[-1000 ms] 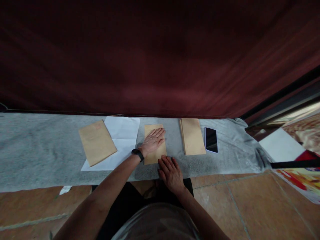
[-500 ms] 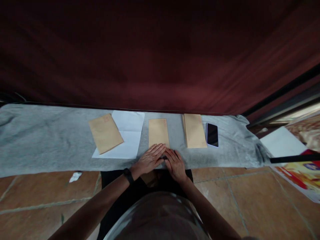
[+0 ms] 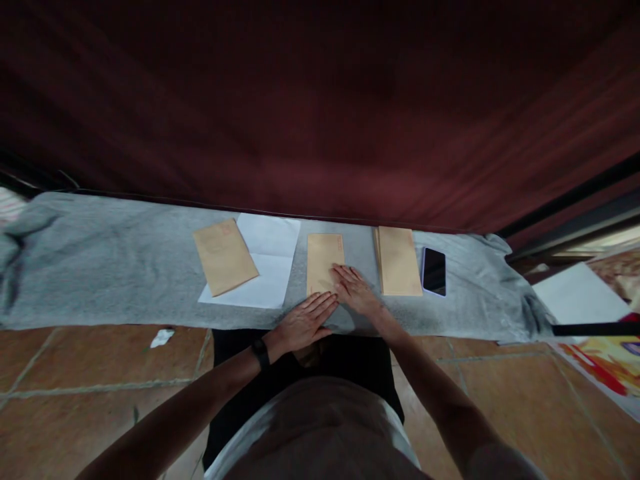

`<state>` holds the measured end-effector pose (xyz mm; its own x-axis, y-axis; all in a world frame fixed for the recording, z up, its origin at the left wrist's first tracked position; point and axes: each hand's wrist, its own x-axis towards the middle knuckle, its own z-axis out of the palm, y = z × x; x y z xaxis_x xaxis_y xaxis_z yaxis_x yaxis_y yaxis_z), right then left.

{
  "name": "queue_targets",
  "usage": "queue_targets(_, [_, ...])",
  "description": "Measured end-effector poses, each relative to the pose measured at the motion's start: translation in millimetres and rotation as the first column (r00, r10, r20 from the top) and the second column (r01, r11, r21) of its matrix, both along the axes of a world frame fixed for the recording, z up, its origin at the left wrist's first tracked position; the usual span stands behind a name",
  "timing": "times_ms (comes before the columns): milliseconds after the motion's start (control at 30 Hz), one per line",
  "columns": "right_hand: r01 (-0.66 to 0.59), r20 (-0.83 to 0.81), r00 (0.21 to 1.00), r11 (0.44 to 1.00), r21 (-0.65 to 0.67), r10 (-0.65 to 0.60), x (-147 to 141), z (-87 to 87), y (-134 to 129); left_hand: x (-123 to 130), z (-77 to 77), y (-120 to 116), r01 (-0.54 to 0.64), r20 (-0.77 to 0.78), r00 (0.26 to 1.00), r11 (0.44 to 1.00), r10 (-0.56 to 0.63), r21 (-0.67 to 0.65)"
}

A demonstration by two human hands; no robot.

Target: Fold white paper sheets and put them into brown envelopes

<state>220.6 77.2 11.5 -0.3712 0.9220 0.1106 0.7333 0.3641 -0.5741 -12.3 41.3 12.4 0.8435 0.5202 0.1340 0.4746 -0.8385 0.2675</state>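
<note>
A brown paper envelope (image 3: 323, 259) with small red print lies upright in front of me on the grey cloth. My left hand (image 3: 306, 321) rests with outstretched fingers on its lower edge; a dark band circles that wrist. Flat on the envelope's right side lies my right hand (image 3: 354, 288), fingers extended. To the left, another brown envelope (image 3: 225, 257) lies slanted over white paper sheets (image 3: 273, 267) that have a crease across them. A stack of brown envelopes (image 3: 401, 261) lies to the right. Neither hand grips anything.
A phone (image 3: 434, 271) lies right of the stack. The narrow surface is covered by a grey cloth (image 3: 135, 267), with a dark red curtain (image 3: 320, 120) behind it. At far right are a white sheet (image 3: 580, 293) and a black bar (image 3: 595, 329). Tiled floor (image 3: 110, 360) shows below.
My right hand has moved up from the envelope's bottom corner to its right side, away from my left hand. My left hand stays at the lower edge. The whole view has shifted slightly.
</note>
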Motion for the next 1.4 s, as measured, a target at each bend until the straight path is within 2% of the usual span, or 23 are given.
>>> queue_targets(233, [0.100, 0.131, 0.986, 0.993, 0.058, -0.107, -0.6, -8.6, 58.7, -0.5, -1.7, -1.3, -0.021, 0.032, 0.999, 1.000, 0.021, 0.000])
queue_targets(400, [0.158, 0.138, 0.976, 0.983, 0.091, -0.170, -5.8, -12.3, 67.8, -0.7, -0.8, -0.9, -0.009, 0.036, 0.999, 1.000, 0.009, -0.006])
queue_targets(533, [0.130, 0.132, 0.980, 0.985, 0.117, -0.145, -6.4, -13.4, 43.5, -1.1, -2.1, -2.0, -0.014, 0.020, 1.000, 1.000, 0.014, 0.013])
queue_targets(767, [-0.036, 0.163, 0.986, 0.995, 0.092, 0.020, 1.5, -6.3, -46.8, -0.7, -6.2, -1.7, -0.017, 0.018, 1.000, 0.999, 0.016, 0.050])
queue_targets(900, [-0.033, 0.138, 0.990, 0.997, 0.072, 0.023, 2.8, -5.1, -89.8, -0.7, -5.2, -5.9, -0.051, 0.028, 0.998, 0.997, 0.049, 0.062])
queue_targets(967, [0.024, 0.096, 0.995, 0.997, 0.074, -0.031, 2.0, -6.9, -101.8, -0.9, -7.3, -12.1, -0.129, 0.043, 0.991, 0.989, 0.126, 0.072])
queue_targets(1033, [0.162, 0.036, 0.986, 0.983, 0.085, -0.165, -0.3, -9.0, -106.3, -0.8, -10.9, -20.2, -0.253, 0.064, 0.967, 0.964, 0.248, 0.082])
queue_targets(1100, [0.332, -0.020, 0.943, 0.939, 0.089, -0.331, -4.8, -9.8, -104.0, 0.1, -14.6, -28.0, -0.362, 0.087, 0.931, 0.928, 0.355, 0.090])
queue_targets(1167, [0.453, -0.058, 0.892, 0.888, 0.078, -0.449, -11.3, -8.6, -96.7, 2.0, -17.0, -33.4, -0.422, 0.105, 0.905, 0.902, 0.412, 0.097])
queue_targets(1300, [0.543, -0.187, 0.824, 0.840, -0.008, -0.534, -23.5, -3.7, -79.1, 5.7, -18.1, -35.7, -0.448, 0.109, 0.893, 0.884, 0.436, 0.131])
queue_targets(1333, [0.559, -0.265, 0.787, 0.826, -0.075, -0.557, -24.9, -2.9, -75.6, 6.2, -18.2, -35.2, -0.445, 0.104, 0.895, 0.884, 0.434, 0.141])
queue_targets(1400, [0.562, -0.430, 0.661, 0.785, -0.260, -0.615, -25.3, -2.5, -70.8, 6.5, -18.4, -34.6, -0.434, 0.092, 0.901, 0.887, 0.425, 0.158])
